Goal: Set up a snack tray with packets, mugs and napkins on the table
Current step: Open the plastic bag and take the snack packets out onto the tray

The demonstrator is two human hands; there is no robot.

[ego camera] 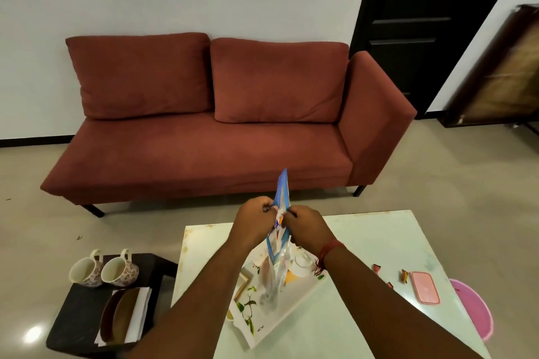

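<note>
A blue snack packet [282, 196] is held upright above the table, pinched at its middle by my left hand [254, 219] and my right hand [306, 224], one on each side. Its clear lower part hangs down over a white tray with a leaf print [262, 326] lying on the pale table [379, 242]. On the tray, a small white bowl [303, 263] sits beside my right wrist. Two floral mugs [104, 269] lie on their sides on a dark side table [78, 318], next to white napkins [139, 315] under two brown oval dishes [119, 318].
A pink lidded box [425, 291] and a few small wrapped sweets [404, 275] lie on the right of the table. A pink stool [475, 309] stands at the table's right edge. A red sofa [221, 125] faces me, with a dark door [431, 23] behind it.
</note>
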